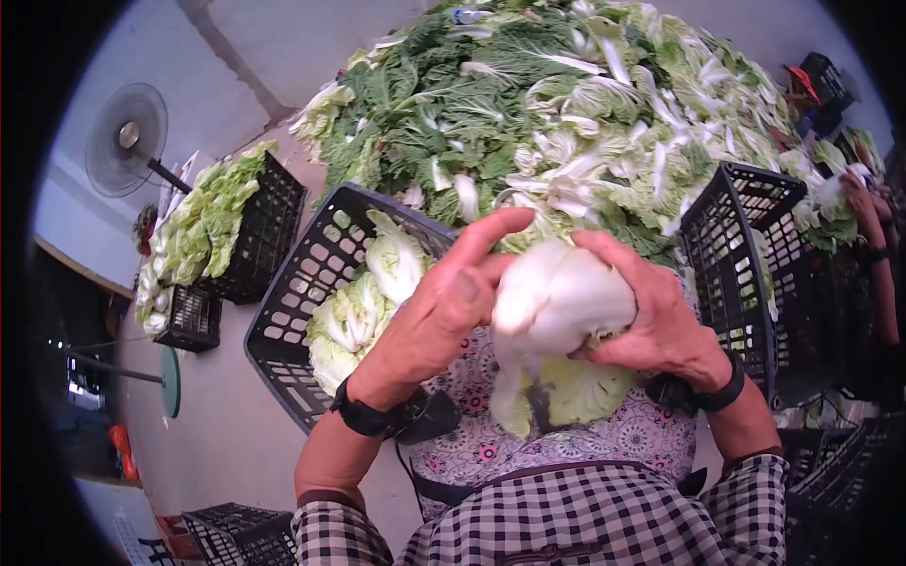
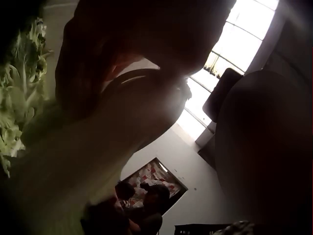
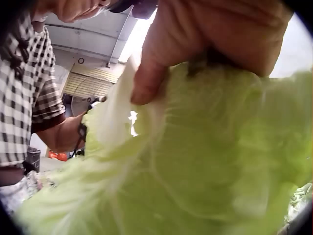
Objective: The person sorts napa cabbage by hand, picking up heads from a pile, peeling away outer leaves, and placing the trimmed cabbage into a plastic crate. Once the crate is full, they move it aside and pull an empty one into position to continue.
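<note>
A head of Chinese cabbage [image 1: 564, 294] is held above the lap, its white stem end turned up and left and pale green leaves [image 1: 590, 389] hanging below. My right hand [image 1: 651, 307] grips its right side, fingers behind and thumb in front. In the right wrist view the thumb [image 3: 149, 83] presses on a white leaf rib. My left hand [image 1: 444, 307] is at the stem end, index finger stretched out above it. The left wrist view, dark, shows that hand's fingers bent around the white base [image 2: 146, 103].
A black crate [image 1: 269, 316] with trimmed cabbages [image 1: 354, 321] stands at the left, another crate [image 1: 741, 245] at the right. Ahead rises a large heap of loose leaves [image 1: 566, 113]. Filled crates [image 1: 260, 226] and a fan [image 1: 127, 137] are further left. Another person's arm [image 1: 878, 255] shows far right.
</note>
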The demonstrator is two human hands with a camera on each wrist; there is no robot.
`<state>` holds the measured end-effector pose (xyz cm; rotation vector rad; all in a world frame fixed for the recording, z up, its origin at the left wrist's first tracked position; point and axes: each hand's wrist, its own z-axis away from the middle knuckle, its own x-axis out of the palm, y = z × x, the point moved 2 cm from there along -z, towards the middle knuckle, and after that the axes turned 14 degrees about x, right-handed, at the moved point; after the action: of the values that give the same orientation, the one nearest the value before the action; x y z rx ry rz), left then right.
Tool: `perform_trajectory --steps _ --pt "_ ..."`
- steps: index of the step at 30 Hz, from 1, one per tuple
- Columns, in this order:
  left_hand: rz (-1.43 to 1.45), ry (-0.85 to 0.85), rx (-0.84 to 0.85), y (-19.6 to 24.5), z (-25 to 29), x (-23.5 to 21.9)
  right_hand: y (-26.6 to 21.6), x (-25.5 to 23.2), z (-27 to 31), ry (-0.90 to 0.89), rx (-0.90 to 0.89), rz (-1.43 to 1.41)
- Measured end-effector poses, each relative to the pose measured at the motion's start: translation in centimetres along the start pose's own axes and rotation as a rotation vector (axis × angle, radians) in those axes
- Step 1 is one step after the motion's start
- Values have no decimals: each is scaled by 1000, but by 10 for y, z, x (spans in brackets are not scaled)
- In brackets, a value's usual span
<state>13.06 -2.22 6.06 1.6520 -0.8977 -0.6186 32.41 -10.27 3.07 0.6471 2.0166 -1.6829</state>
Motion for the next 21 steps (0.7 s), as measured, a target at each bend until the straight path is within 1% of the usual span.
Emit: perform_trajectory --steps 1,2,4,5,8,9,10,12,13,15,16,17,18,19,21 --pt "100 37 10 -14 1 4 3 -2 1 120 -2 -47" --pt "-51 3 -66 -19 0 6 3 -6 2 105 148 -252" --pt "-220 -136 -35 -42 5 21 6 -5 -3 193 319 -419" --pt "-249 -117 114 -49 5 35 -2 -6 -7 123 316 -541" --pt "-287 130 -43 -54 9 50 0 10 -7 82 47 -436" --pt "-291 171 -9 -49 8 47 3 6 -4 45 -18 -441" --pt "-296 211 25 -44 7 43 10 2 -3 12 -8 -453" --pt "-224 203 103 -36 7 41 22 -5 2 -59 18 -477" --pt "-251 160 112 -33 4 45 23 -8 8 -206 180 -595" --pt "-315 77 140 -29 -6 49 21 -5 17 -104 243 -738" --pt "-274 53 99 -32 -10 50 19 -4 18 -52 273 -812" --pt "-234 28 57 -35 -13 50 16 -8 18 43 254 -989" --pt "-197 4 14 -39 -15 49 20 -13 19 97 269 -1034" --pt "-356 -16 104 -47 -13 42 26 -21 19 150 280 -1078" --pt "-77 34 9 -52 -12 42 34 -41 22 274 279 -1138"
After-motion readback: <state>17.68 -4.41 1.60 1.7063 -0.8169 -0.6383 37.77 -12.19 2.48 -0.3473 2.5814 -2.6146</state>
